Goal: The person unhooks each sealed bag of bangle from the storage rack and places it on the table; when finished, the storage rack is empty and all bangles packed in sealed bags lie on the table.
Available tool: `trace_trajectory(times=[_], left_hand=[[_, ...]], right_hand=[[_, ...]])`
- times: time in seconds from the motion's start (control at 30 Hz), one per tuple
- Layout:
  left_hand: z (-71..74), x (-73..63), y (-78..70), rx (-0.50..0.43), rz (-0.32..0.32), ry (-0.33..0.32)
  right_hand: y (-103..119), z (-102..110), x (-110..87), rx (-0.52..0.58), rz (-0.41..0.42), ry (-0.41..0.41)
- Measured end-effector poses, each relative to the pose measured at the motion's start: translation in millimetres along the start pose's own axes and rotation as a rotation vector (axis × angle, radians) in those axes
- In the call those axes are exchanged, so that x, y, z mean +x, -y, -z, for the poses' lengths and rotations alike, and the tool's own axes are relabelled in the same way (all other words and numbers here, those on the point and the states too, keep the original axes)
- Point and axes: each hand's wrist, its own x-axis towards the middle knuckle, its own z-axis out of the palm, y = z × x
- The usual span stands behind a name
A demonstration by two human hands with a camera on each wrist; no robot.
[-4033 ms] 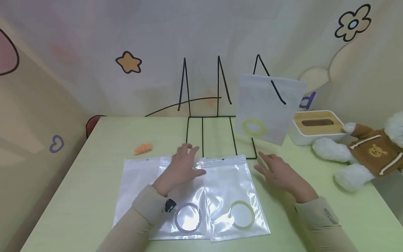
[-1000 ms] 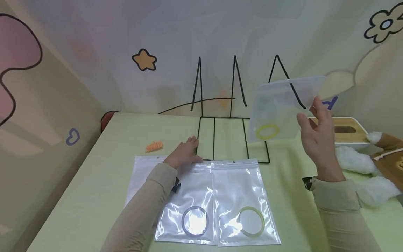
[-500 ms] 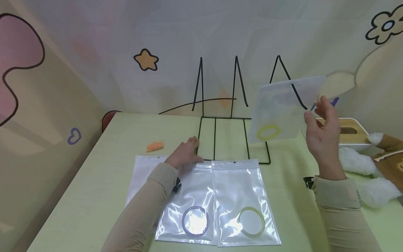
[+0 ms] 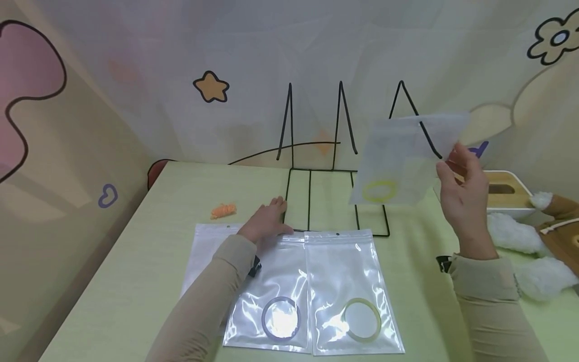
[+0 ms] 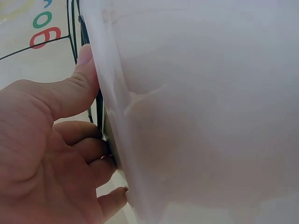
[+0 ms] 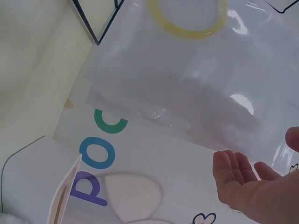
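Observation:
A zip-top plastic bag [image 4: 402, 166] with a yellow ring [image 4: 380, 191] in its lower corner hangs on the right hook of a black wire rack [image 4: 309, 201]. My right hand [image 4: 465, 201] is at that bag's right edge, fingers and thumb apart around the hook tip. Beside the front left corner of the rack, my left hand [image 4: 264, 221] rests with thumb spread and fingertips on the wire. Below lie a clear zip bag with a lilac ring [image 4: 264, 322] and another clear bag with a yellow ring [image 4: 340, 271]. A further white bag [image 4: 199, 251] is partly hidden by my left sleeve.
An orange bundle of cord [image 4: 223, 211] lies left of the rack. At the right stand a white tissue box [image 4: 506, 183] with a wooden lid and a plush bear [image 4: 561, 236]. A printed curtain [image 4: 253, 45] closes off the back.
Since four seconds ago my right hand has risen from the table to the hanging bag, and my left has settled at the rack's corner. Just now the bag's lower end swings slightly left.

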Motion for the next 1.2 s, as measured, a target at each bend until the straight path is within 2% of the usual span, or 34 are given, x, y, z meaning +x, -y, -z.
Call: trace_trajectory(times=[0.27,0.63,0.97,1.2], left_hand=[[-0.7,0.2,-0.7,-0.004,0.014,0.004],[-0.6,1.4,-2.7,0.026,0.020,0.011],[-0.2,2.3,-2.1,0.013,0.027,0.005],[-1.1,2.4,-2.1,0.007,0.027,0.010]], right_hand=[[-0.7,-2.0,-2.2,-0.015,-0.037,-0.035],[-8.9,-2.9,-3.4,0.139,0.093,-0.230],[-3.5,0.5,-6.6,0.144,0.107,-0.291],[-3.6,0.9,-11.2,0.166,0.180,-0.341]])
